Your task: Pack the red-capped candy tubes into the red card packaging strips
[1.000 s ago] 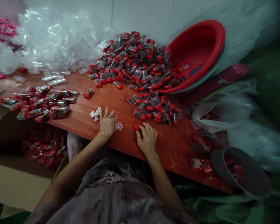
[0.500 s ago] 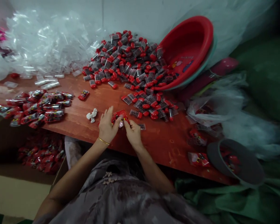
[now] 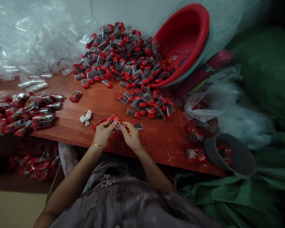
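Near the table's front edge, my left hand [image 3: 103, 132] and my right hand [image 3: 131, 135] pinch a small red printed plastic packet [image 3: 114, 118] between thumbs and fingers. More red packaging lies flat under and behind the left fingers. What is inside the packet, if anything, I cannot make out. Just right of my right fingertips lies a clear case with dark dots [image 3: 138, 126]. A crumpled white wad [image 3: 86, 117] sits to the left of my left hand. Beyond the hands is a large heap of clear cases with red caps [image 3: 123, 60].
Filled red packets [image 3: 33, 110] lie in a pile at left, above a cardboard box [image 3: 21, 185] holding more. Clear plastic sleeves [image 3: 33, 41] are heaped at back left. A tilted red basin [image 3: 180, 41], a pink cylinder [image 3: 212, 63] and a grey round container [image 3: 230, 155] stand at right.
My left fingers were spread and have closed onto the red packet, which both hands now pinch. The whole view has shifted, so things appear further left.
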### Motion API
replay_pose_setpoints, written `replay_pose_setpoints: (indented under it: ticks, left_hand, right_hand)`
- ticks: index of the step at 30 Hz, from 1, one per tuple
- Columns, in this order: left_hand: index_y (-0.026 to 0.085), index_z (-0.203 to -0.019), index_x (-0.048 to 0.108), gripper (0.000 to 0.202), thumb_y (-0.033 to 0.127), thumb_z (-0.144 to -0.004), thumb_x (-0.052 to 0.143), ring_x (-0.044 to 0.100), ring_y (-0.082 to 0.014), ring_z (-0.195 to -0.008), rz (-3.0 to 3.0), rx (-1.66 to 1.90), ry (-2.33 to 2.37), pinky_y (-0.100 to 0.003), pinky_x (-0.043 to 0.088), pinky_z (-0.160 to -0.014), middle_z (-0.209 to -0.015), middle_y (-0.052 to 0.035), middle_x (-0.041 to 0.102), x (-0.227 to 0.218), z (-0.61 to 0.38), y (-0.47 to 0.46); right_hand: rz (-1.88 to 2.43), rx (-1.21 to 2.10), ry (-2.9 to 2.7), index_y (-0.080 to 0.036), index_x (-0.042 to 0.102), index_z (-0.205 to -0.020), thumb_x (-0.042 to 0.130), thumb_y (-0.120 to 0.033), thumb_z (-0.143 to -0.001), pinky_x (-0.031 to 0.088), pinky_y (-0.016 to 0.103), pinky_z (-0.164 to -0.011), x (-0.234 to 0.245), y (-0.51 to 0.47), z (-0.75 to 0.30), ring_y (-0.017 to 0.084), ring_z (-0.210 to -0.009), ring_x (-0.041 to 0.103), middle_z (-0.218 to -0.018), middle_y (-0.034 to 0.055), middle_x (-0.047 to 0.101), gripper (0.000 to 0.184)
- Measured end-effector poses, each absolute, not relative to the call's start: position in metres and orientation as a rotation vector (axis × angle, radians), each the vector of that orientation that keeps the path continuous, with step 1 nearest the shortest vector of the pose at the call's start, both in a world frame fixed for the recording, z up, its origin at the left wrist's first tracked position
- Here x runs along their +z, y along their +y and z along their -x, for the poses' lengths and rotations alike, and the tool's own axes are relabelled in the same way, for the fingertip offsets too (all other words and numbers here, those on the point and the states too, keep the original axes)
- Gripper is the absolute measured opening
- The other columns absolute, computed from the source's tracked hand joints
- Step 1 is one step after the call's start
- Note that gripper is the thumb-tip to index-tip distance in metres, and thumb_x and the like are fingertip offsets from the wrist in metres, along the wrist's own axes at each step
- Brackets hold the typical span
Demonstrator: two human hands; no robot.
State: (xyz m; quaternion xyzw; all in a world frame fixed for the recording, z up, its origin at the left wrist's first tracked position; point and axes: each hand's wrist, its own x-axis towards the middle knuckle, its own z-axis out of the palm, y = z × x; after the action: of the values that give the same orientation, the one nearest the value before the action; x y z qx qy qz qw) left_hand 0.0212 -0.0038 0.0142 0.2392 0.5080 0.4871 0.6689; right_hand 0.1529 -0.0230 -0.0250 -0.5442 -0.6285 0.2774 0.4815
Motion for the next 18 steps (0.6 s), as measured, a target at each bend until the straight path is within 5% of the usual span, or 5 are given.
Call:
replay_pose_setpoints:
  ticks: [3,7,18]
  left_hand:
    - [0.012,-0.062,0.061,0.046,0.039,-0.035,0.087,0.059,-0.0095,-0.053,-0.490,1.091,1.190,-0.022,0.050,-0.055,-0.059,0.0012,0.063,0.014,-0.016,0.001]
    - [0.013,-0.063,0.058,0.047,0.041,-0.037,0.086,0.061,-0.0105,-0.054,-0.446,1.050,1.187,-0.023,0.051,-0.056,-0.063,-0.0002,0.065,0.010,-0.016,0.004]
    - [0.014,-0.067,0.060,0.049,0.045,-0.039,0.086,0.060,-0.0110,-0.056,-0.394,0.974,1.197,-0.024,0.049,-0.057,-0.067,-0.0022,0.067,0.005,-0.016,0.000]
  right_hand:
    - [1.377,0.460,-1.801,-0.018,0.059,-0.106,0.051,-0.035,-0.084,0.041,0.038,-0.095,-0.026,-0.023,-0.194,0.023,-0.108,0.055,-0.113,0.0104,0.063,0.029]
    - [1.673,0.228,-2.107,-0.017,0.046,-0.130,0.058,-0.038,-0.080,0.036,0.046,-0.098,-0.036,-0.025,-0.241,0.029,-0.118,0.047,-0.131,0.0133,0.053,0.056]
    - [1.611,0.157,-2.094,-0.014,0.060,-0.106,0.036,-0.034,-0.092,0.046,0.038,-0.080,-0.050,-0.039,-0.230,0.024,-0.085,0.061,-0.096,0.0124,0.069,0.035]
